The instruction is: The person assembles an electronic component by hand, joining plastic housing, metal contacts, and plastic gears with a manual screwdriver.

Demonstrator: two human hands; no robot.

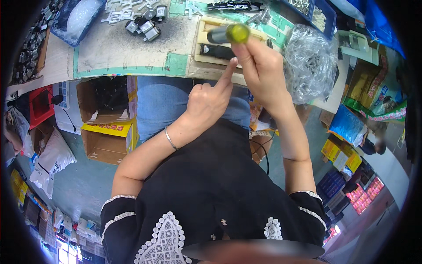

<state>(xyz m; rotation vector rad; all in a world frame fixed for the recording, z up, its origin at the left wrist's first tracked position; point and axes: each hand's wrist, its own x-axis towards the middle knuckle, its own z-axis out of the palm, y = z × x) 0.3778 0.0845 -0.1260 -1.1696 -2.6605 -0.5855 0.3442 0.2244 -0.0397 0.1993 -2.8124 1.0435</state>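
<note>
My right hand (263, 66) is closed round a blurred hammer-like tool (217, 34) with a dark grey cylindrical body and a yellow-green round end. The tool is raised over a cream-coloured fixture (200, 57) at the table's near edge. A long black part (215, 51) lies in the fixture's front slot. My left hand (206, 103) holds nothing; its index finger points out to the right end of that part, the other fingers curled. I cannot tell whether the fingertip touches it. The tool's handle is hidden in my right hand.
Small motor-like metal parts (147, 28) and white plastic pieces (125, 13) lie left of the fixture. To the right is a clear plastic bag (310, 61) of parts, with a blue tray (327, 20) behind it. Cardboard boxes (105, 147) stand below the table.
</note>
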